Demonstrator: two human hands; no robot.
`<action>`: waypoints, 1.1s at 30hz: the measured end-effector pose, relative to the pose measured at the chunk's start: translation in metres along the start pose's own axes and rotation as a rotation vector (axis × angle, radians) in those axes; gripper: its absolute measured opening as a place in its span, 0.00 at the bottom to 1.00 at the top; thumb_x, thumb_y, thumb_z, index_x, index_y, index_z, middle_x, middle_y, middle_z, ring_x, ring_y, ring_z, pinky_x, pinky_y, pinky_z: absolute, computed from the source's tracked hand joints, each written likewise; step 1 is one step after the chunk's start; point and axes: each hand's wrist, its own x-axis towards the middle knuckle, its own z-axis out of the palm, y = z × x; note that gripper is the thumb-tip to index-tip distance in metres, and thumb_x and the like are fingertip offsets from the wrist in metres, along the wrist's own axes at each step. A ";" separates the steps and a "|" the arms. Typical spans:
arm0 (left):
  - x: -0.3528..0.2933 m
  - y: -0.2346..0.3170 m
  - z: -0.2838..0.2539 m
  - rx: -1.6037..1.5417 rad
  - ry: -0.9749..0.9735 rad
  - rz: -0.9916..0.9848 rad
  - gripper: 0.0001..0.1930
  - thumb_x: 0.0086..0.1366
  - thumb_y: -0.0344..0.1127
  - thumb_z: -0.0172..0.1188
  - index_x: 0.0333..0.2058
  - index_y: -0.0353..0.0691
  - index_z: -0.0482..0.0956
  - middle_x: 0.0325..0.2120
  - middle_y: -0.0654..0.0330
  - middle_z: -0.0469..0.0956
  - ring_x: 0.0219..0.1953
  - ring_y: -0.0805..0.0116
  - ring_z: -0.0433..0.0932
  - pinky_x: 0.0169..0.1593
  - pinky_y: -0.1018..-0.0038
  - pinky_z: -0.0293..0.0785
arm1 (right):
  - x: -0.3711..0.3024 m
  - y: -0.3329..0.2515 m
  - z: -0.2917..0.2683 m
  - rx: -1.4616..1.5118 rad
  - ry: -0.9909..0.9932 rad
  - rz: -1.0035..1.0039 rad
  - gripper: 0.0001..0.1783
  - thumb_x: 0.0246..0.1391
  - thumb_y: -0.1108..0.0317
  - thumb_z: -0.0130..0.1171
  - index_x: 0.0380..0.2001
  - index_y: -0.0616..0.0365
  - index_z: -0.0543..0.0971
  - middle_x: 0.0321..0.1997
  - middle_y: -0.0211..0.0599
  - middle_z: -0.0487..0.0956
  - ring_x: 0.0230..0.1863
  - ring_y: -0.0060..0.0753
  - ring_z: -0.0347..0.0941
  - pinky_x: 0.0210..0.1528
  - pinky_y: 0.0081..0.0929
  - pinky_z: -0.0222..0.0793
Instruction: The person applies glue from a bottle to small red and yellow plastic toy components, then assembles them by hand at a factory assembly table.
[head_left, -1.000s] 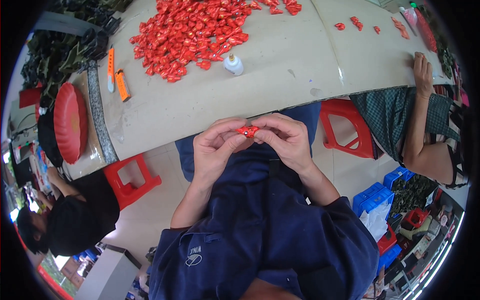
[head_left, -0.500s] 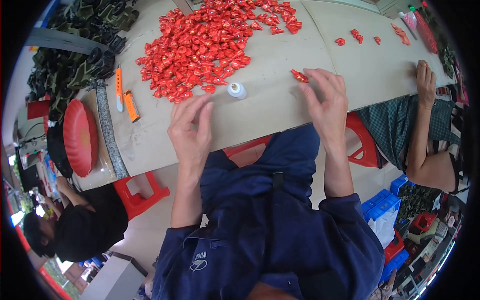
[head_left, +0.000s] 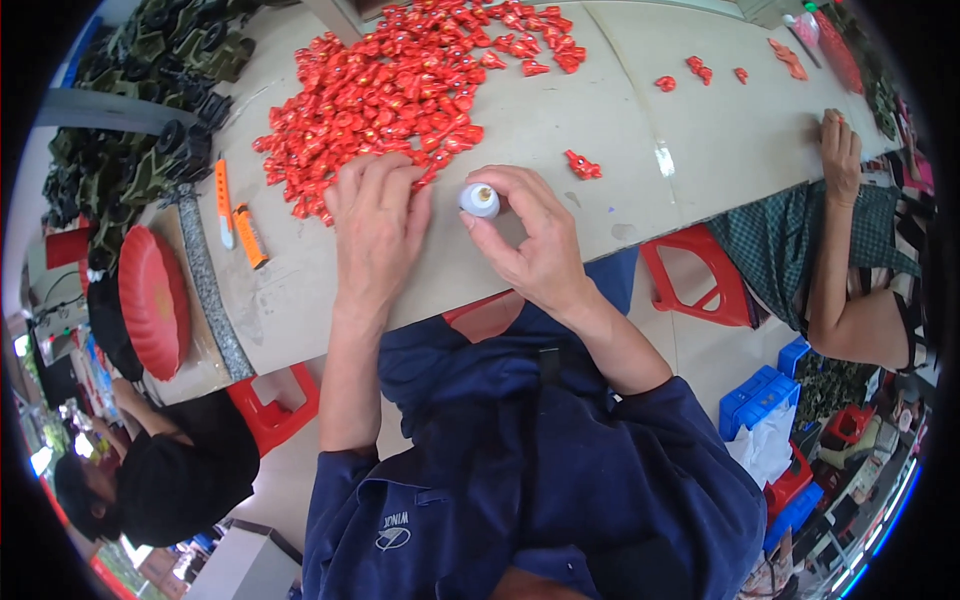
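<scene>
Right hand (head_left: 535, 238) pinching white dropper bottle (head_left: 478, 204), left hand (head_left: 376, 222) at red plastic parts (head_left: 385, 100)
Left fingers half-curled, any hold hidden; a red piece (head_left: 583, 166) lies beyond the right hand.

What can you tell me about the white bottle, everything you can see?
The bottle is small, rounded and white, plastic by its look, with a narrow brass-coloured tip pointing up toward the camera. It is over the table, beside the near part of the red pile. The right hand has its thumb and index finger curled around it; whether they grip it firmly, or its base is lifted, I can't tell. Its contents don't show.
</scene>
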 end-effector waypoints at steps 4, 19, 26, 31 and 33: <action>-0.016 0.013 -0.002 -0.259 0.152 -0.092 0.12 0.50 0.25 0.58 0.36 0.37 0.72 0.32 0.60 0.72 0.38 0.65 0.69 0.38 0.72 0.61 | -0.014 -0.008 -0.007 0.239 0.085 0.200 0.18 0.45 0.72 0.56 0.42 0.62 0.69 0.35 0.42 0.72 0.33 0.37 0.70 0.36 0.26 0.66; -0.100 0.056 -0.021 -1.882 0.060 -0.928 0.09 0.57 0.22 0.53 0.38 0.32 0.72 0.37 0.52 0.74 0.36 0.65 0.76 0.39 0.76 0.73 | -0.055 -0.026 -0.044 0.311 -0.143 0.166 0.18 0.51 0.67 0.53 0.44 0.63 0.67 0.32 0.38 0.73 0.30 0.27 0.71 0.33 0.22 0.66; -0.100 0.059 -0.016 -1.877 0.064 -0.972 0.14 0.58 0.22 0.50 0.44 0.31 0.70 0.38 0.49 0.74 0.36 0.62 0.76 0.41 0.74 0.73 | -0.065 -0.035 -0.050 0.488 -0.124 0.330 0.18 0.47 0.67 0.58 0.41 0.64 0.71 0.35 0.38 0.75 0.34 0.25 0.71 0.35 0.19 0.65; -0.107 0.056 -0.011 -1.942 0.081 -0.998 0.13 0.60 0.25 0.50 0.44 0.32 0.70 0.36 0.51 0.75 0.35 0.65 0.76 0.38 0.76 0.73 | -0.071 -0.031 -0.050 0.612 -0.071 0.337 0.19 0.43 0.67 0.62 0.39 0.64 0.72 0.33 0.36 0.75 0.28 0.20 0.68 0.30 0.15 0.61; -0.108 0.056 -0.009 -1.972 0.092 -0.987 0.13 0.60 0.26 0.49 0.44 0.32 0.70 0.35 0.52 0.75 0.34 0.66 0.75 0.37 0.76 0.72 | -0.071 -0.028 -0.052 0.596 -0.073 0.319 0.20 0.41 0.67 0.63 0.39 0.64 0.73 0.32 0.36 0.75 0.27 0.18 0.67 0.28 0.14 0.60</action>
